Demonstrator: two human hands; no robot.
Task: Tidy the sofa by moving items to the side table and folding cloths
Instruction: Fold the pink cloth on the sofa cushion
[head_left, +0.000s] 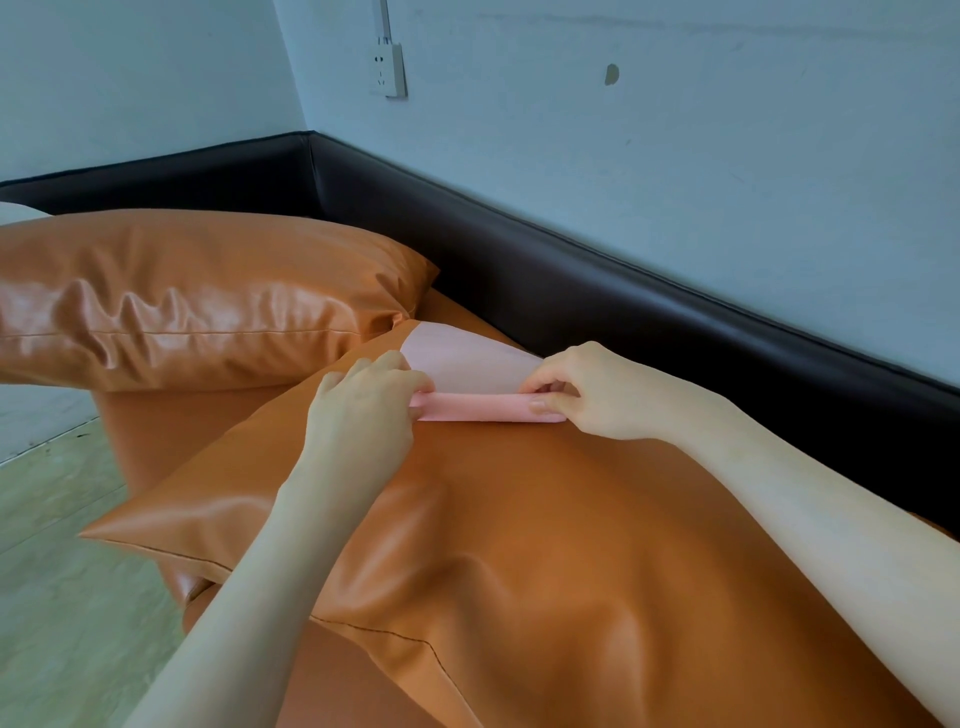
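On near orange cushion (519, 519) | pink cloth (467, 369) lies flat, near edge rolled | left hand (363, 410) and right hand (582, 389) pinch the fold's ends | keep ends level, crease evenly.

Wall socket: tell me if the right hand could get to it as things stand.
Probably not without leaning in. The right hand pinches the pink cloth on the near cushion, and the socket sits high on the wall beyond the sofa's dark backrest.
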